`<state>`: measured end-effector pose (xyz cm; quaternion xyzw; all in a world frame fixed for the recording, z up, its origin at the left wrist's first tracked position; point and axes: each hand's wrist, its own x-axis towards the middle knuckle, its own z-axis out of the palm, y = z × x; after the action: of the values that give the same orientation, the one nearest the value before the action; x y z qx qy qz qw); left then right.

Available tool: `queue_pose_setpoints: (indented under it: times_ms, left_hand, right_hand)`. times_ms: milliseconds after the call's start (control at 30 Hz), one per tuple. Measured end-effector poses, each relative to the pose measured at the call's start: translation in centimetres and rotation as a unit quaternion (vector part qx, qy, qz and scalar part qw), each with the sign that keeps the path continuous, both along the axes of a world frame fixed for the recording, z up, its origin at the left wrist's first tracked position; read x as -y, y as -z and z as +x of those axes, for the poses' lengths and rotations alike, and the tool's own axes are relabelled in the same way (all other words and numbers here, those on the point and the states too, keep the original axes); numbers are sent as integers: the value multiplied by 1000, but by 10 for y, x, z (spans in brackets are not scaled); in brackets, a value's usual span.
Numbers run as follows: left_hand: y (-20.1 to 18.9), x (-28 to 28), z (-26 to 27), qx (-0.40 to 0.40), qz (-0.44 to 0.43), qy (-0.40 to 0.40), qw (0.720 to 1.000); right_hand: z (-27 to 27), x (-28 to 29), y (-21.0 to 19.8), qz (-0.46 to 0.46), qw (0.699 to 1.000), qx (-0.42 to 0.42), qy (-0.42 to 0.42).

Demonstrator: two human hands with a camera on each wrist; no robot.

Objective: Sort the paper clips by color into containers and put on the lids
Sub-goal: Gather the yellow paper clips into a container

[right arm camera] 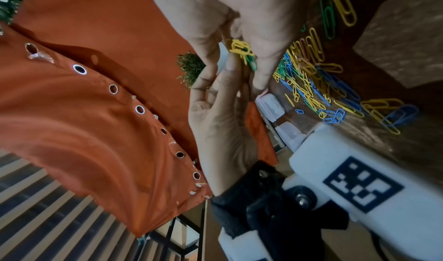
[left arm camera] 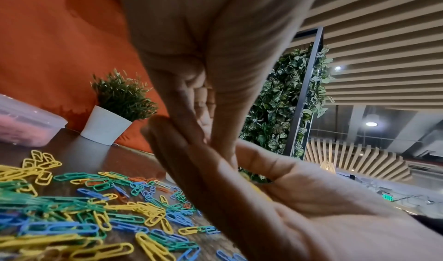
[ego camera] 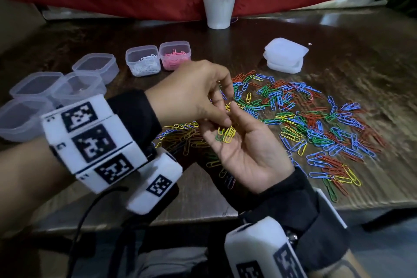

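Observation:
My right hand [ego camera: 247, 117] is held palm up over the table's front and is open and cupped. A few yellow paper clips [ego camera: 229, 134] and one green clip [ego camera: 218, 137] lie in it; they also show in the right wrist view as the yellow clips [right arm camera: 241, 50]. My left hand [ego camera: 225, 117] reaches over from the left, with thumb and fingertips pinched together on the clips in that palm. Which clip it pinches is hidden. The mixed pile of blue, green, red and yellow clips [ego camera: 316, 124] is spread to the right. A mostly yellow heap [ego camera: 182, 133] lies under my hands.
At the back stand a container of white clips [ego camera: 143, 60] and one of pink clips [ego camera: 174, 54]. Several empty containers [ego camera: 79, 84] are grouped at the left. A stack of lids [ego camera: 285, 55] sits back right, and a potted plant [ego camera: 218, 10] stands behind.

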<state>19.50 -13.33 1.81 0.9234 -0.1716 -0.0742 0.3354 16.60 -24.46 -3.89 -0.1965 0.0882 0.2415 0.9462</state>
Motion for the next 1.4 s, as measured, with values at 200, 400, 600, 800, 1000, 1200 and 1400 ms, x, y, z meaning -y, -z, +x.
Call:
queue_pose_setpoints:
  times_ms: [200, 400, 600, 800, 1000, 1200, 1400]
  left_hand:
    - [-4, -7, -13, 128, 17, -10, 992]
    - [5, -3, -28, 104, 91, 0, 990]
    - [15, 2, -38, 128, 139, -50, 981]
    - [25, 3, -39, 72, 82, -58, 992]
    - [29, -13, -33, -176, -126, -134, 967]
    - [24, -40, -16, -94, 56, -90, 990]
    - [14, -70, -22, -40, 160, -90, 982]
  right_hand:
    - [0, 7, 1, 21, 1000, -14, 9]
    - [-5, -1, 0, 29, 998, -9, 57]
    - [-5, -7, 5, 44, 992, -17, 114]
    - [-7, -11, 7, 34, 989, -11, 146]
    - [-5, -1, 3, -15, 985, 5, 172]
    - [-2, 15, 0, 10, 982, -65, 177]
    - [-4, 0, 4, -41, 996, -54, 56]
